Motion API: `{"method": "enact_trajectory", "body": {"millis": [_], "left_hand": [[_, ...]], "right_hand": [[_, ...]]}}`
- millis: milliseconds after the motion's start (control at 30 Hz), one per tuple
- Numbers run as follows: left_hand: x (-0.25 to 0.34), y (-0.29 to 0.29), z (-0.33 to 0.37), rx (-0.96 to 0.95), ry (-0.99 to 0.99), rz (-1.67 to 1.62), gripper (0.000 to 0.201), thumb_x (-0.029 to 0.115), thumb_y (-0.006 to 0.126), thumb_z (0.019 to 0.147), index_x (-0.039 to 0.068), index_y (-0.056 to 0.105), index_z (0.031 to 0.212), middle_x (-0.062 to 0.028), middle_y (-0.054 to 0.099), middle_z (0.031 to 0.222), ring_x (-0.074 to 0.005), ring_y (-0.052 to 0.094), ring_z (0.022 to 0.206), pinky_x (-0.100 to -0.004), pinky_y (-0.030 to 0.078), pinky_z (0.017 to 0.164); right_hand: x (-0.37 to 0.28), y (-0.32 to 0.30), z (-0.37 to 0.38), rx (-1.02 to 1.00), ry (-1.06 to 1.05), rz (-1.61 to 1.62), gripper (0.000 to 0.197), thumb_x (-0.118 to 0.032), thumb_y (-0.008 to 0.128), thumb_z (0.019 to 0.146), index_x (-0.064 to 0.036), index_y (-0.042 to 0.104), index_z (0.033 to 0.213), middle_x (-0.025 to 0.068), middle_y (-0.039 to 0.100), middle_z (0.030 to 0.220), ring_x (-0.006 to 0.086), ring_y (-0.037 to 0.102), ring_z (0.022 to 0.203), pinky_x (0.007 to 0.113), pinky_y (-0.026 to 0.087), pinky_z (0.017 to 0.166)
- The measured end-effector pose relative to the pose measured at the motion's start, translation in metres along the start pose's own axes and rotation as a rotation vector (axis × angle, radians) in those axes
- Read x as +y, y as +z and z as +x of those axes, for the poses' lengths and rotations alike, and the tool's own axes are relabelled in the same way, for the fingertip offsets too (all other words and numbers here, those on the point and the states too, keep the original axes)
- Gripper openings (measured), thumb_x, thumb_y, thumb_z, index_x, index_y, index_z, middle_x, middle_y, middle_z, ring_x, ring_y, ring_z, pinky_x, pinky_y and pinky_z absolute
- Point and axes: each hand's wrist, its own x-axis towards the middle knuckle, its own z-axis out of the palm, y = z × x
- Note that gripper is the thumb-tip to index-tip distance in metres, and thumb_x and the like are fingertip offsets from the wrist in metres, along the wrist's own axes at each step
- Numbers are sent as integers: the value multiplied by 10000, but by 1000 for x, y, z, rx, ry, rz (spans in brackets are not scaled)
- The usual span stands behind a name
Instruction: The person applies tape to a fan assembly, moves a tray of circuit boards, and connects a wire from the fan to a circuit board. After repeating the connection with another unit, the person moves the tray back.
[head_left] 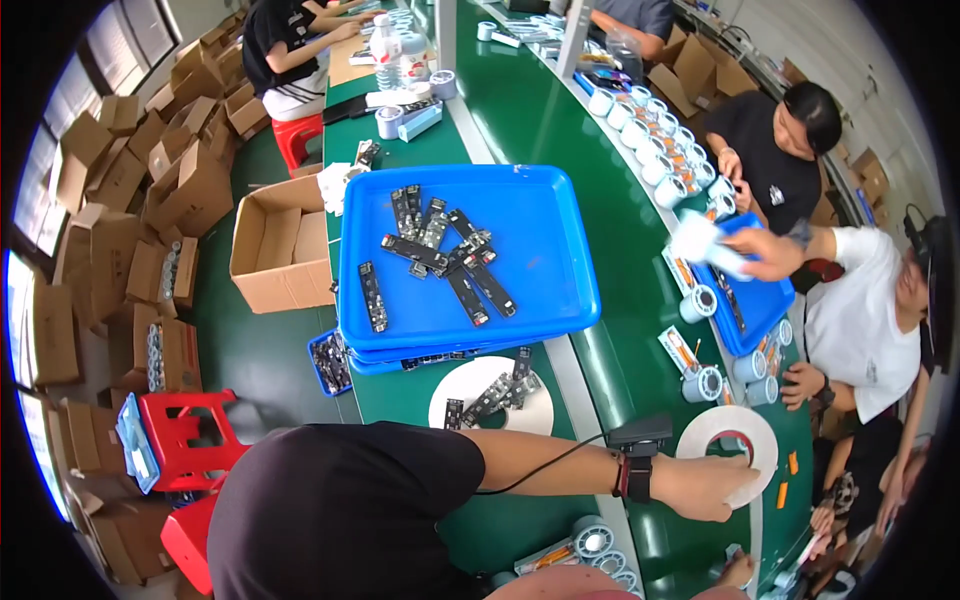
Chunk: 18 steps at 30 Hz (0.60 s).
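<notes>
My left arm reaches to the right across the green table, with a black band and a small device at the wrist. My left hand [708, 487] is closed at the lower edge of a large white roll of tape [700, 430], its fingertips over the ring. Near the bottom edge my right hand [737, 572] shows only in part, its fingers bent together; a small pale thing is at the fingertips, too small to name. Beside my left upper arm lies another white roll [540, 405] with several black circuit boards [490, 398] on it.
A blue tray [540, 230] of circuit boards stands on other trays. Light-blue handheld fans [592, 541] lie near my arms; more line the far side. Across the table, a person's hand [765, 252] holds a blurred white thing. Cartons [275, 245] and red stools [185, 430] stand left.
</notes>
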Motion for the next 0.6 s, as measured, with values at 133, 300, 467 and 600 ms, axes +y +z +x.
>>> {"method": "enact_trajectory", "body": {"millis": [133, 300, 467, 600], "left_hand": [[26, -18, -27, 24, -85, 79, 685, 73, 590, 838, -83, 330, 1452, -270, 469, 1219, -459, 548, 1121, -502, 453, 915], [19, -26, -23, 46, -72, 143, 698, 89, 588, 848, -78, 319, 1470, -265, 466, 1222, -446, 563, 1109, -501, 461, 914], [25, -30, -20, 1, -68, 148, 720, 103, 591, 855, -71, 303, 1491, -257, 462, 1220, -443, 575, 1095, -506, 469, 900], [30, -31, -26, 36, -74, 97, 688, 106, 612, 844, -97, 350, 1446, -268, 485, 1196, -447, 567, 1091, -504, 457, 907]], "right_hand": [[5, 67, 16, 22, 42, -307, 174, -203, 779, 841, -104, 652, 907, 71, 642, 732, 175, 576, 608, 303, 469, 573], [-26, 91, 13, 51, -216, -790, 239, -307, 751, 871, -107, 703, 992, 127, 706, 819, 253, 668, 718, 359, 539, 668], [-75, 66, -54, 81, -178, -999, 312, -377, 710, 891, -77, 733, 976, 166, 730, 867, 315, 698, 747, 411, 560, 677], [-104, 59, -83, 101, -215, -1067, 391, -433, 677, 906, -53, 756, 963, 197, 750, 905, 365, 722, 770, 453, 577, 685]]}}
